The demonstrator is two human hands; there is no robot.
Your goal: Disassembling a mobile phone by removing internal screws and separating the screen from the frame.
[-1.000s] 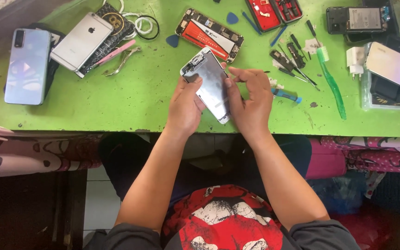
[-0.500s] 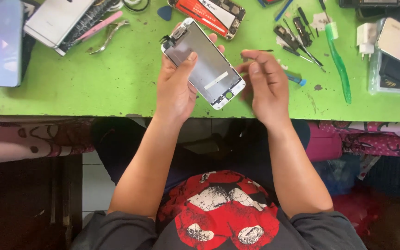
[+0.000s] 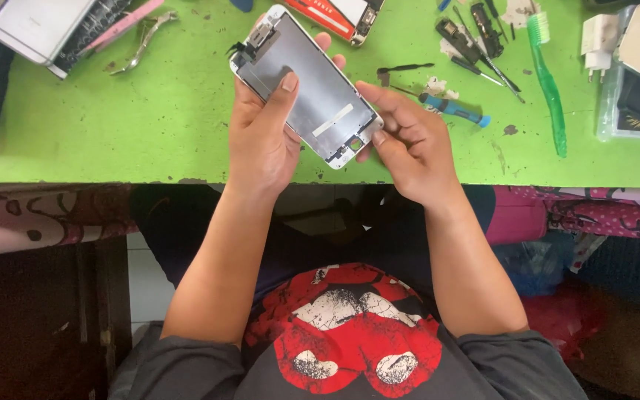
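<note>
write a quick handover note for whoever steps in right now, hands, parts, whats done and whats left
Left hand: grips the phone screen panel from below, thumb on its metal back.
Right hand: pinches the panel's lower corner, by the round button cutout.
Panel: held above the green table, back side up, tilted, apart from any phone body.
Nearby: blue-handled screwdriver and green toothbrush to the right, an opened phone at the top edge.
Done: panel is separated.
Left: apparently inspecting it; no tool in hand.

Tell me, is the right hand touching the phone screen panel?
Touching. The head view shows the right hand with its thumb and fingertips on the lower end of the phone screen panel.
</note>
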